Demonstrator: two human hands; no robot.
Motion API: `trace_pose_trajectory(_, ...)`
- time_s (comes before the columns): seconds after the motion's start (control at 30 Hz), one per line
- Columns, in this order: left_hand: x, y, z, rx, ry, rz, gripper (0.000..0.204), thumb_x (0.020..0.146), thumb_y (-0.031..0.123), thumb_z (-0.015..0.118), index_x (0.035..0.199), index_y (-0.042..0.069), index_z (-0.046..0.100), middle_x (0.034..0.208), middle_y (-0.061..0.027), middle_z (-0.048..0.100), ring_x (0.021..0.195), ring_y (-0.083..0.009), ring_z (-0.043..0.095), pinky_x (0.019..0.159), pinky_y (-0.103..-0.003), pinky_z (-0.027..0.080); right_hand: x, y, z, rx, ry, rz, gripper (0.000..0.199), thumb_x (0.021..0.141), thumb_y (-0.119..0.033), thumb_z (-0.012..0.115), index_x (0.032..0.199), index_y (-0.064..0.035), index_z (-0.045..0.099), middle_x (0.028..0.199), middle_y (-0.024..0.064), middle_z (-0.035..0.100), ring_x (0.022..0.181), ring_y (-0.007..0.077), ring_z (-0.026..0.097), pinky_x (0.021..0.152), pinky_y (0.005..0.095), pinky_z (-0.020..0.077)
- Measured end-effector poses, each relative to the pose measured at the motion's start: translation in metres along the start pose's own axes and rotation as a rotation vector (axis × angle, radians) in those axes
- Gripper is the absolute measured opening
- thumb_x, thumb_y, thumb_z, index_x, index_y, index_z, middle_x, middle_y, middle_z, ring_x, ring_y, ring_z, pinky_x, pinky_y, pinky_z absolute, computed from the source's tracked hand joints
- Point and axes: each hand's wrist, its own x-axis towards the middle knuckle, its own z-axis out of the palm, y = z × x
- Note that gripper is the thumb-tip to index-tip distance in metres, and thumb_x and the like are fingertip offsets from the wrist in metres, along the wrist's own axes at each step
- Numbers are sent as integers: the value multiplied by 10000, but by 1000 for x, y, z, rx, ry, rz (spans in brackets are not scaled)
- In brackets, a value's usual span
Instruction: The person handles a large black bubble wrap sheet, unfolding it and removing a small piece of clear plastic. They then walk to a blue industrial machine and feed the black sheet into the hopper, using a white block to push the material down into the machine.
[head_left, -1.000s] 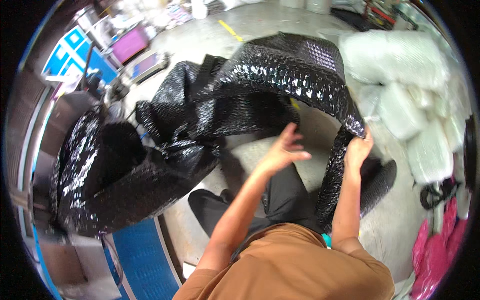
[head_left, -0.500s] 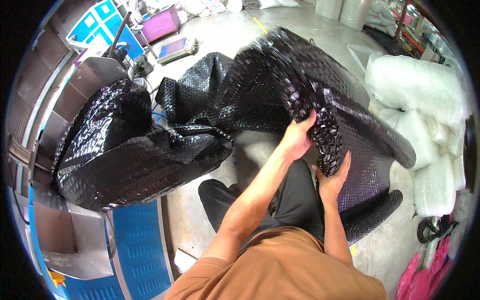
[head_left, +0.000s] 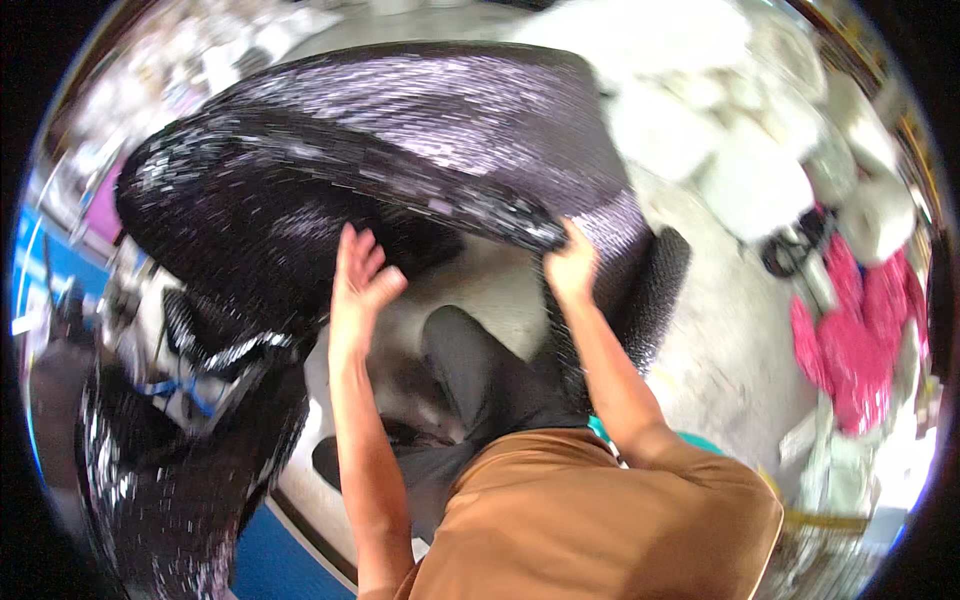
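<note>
1. My left hand (head_left: 360, 282) is spread, fingers apart and thumb out to the side, with nothing gripped in it. Half a second ago it was clasping the bunched edge of the black bubble sheet (head_left: 420, 120); now it has let go. Sheet lies behind my fingertips, and I cannot tell whether they brush it.

2. My right hand (head_left: 572, 268) pinches the folded edge of that sheet, thumb uppermost. Earlier it lay open against the bunched part, so the grip has passed from left to right, and I see only this hand holding the edge.

3. The sheet arches in front of both hands, from beyond my left hand across to my right. Its near edge runs as a long fold between them, and a rolled part (head_left: 657, 285) hangs just beyond my right hand.

4. More black sheeting (head_left: 165, 500) slumps to the near left of my left hand; I cannot tell whether it is one piece with what I hold.

5. My view has swung rightward: the pale wrapped rolls (head_left: 755, 185) and pink plastic bundle (head_left: 850, 340) now sit closer in, well right of my right hand, over the floor (head_left: 720, 410).
</note>
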Motion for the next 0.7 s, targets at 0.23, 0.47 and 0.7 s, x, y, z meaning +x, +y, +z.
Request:
trace_pose_trajectory(0.23,-9,-157,122,814,86,-197,1036,828,599,778,1561,14,337,1539,-173,454,1349,-208,508,969,-341,518,-69,-186,48,376,-563,-556,567,745,-59,739,1309,-63,686,1315,169,681,1222,341,651,1045,405,496)
trace_pose_trajectory(0.47,23,14,61,-868,75,-199,515,1040,398,607,1452,94,552,1453,-81,596,1342,-307,548,1135,-552,431,-90,-121,22,83,-152,-502,1056,622,-383,931,1528,-108,463,1604,206,388,1507,387,326,1173,567,277)
trace_pose_trajectory(0.7,29,108,-76,-1106,-351,396,560,1098,402,483,1525,40,472,1568,-157,488,1432,-334,461,1207,-583,333,-106,66,-17,-366,-393,16,337,894,-247,727,1150,-29,727,1000,242,731,975,413,710,876,463,555)
